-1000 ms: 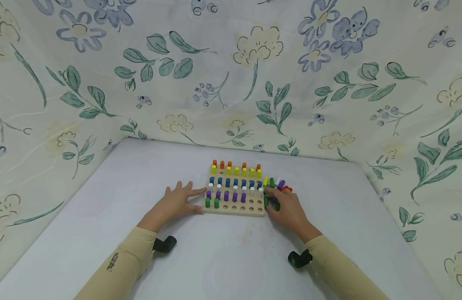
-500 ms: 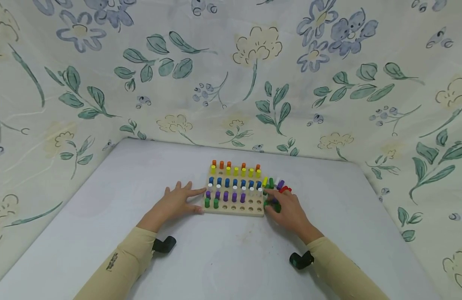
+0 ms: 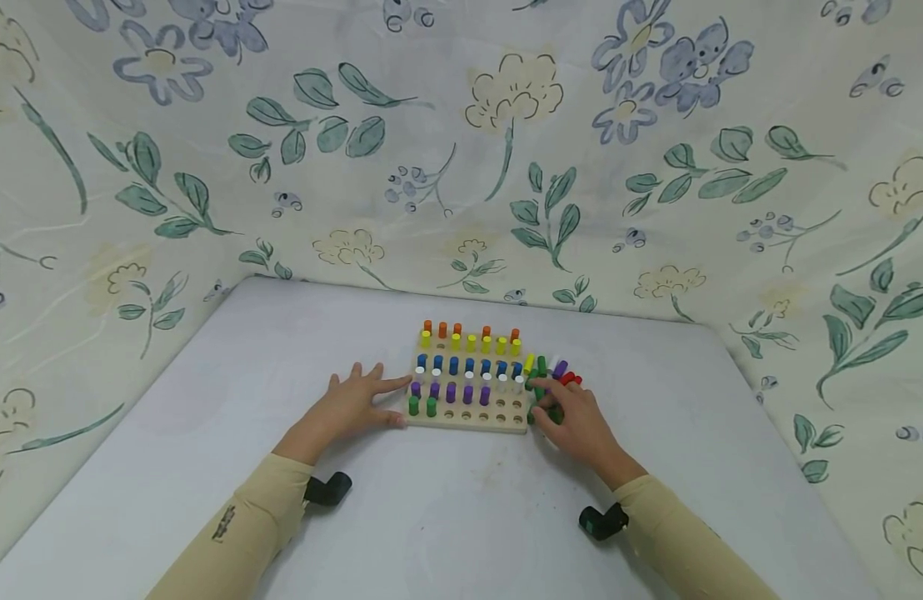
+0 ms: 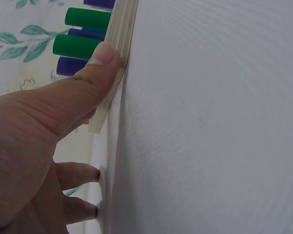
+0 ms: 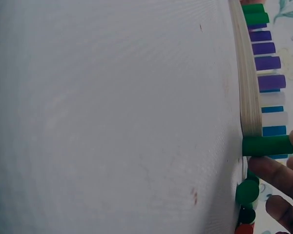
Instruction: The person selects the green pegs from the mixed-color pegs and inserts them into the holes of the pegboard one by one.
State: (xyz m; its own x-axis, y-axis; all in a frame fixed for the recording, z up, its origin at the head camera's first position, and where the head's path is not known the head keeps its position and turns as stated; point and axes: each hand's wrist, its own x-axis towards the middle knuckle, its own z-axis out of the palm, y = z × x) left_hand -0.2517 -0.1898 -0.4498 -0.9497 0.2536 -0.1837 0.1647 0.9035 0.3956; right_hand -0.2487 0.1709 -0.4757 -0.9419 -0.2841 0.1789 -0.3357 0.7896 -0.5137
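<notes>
A wooden pegboard (image 3: 469,425) lies on the table with rows of orange, yellow, blue, white, purple and green pegs standing in it. The front row has green pegs (image 3: 422,407) at its left end and bare holes to their right. My left hand (image 3: 352,408) rests at the board's left edge, fingers spread; its thumb touches the edge beside a green peg (image 4: 78,47). At the right end, my right hand (image 3: 577,412) has thumb and fingers around an upright green peg (image 5: 267,146). Fingertips touch that peg; the head view partly hides it.
Loose pegs lie in a pile right of the board, among them a yellow peg (image 3: 530,362), a purple peg (image 3: 561,368) and a red peg (image 3: 567,379). The white table (image 3: 446,517) meets a floral cloth (image 3: 431,167) behind.
My right hand's fingers shift slightly among the green pegs at the board's right end. The left hand and the pegs in the board stay put.
</notes>
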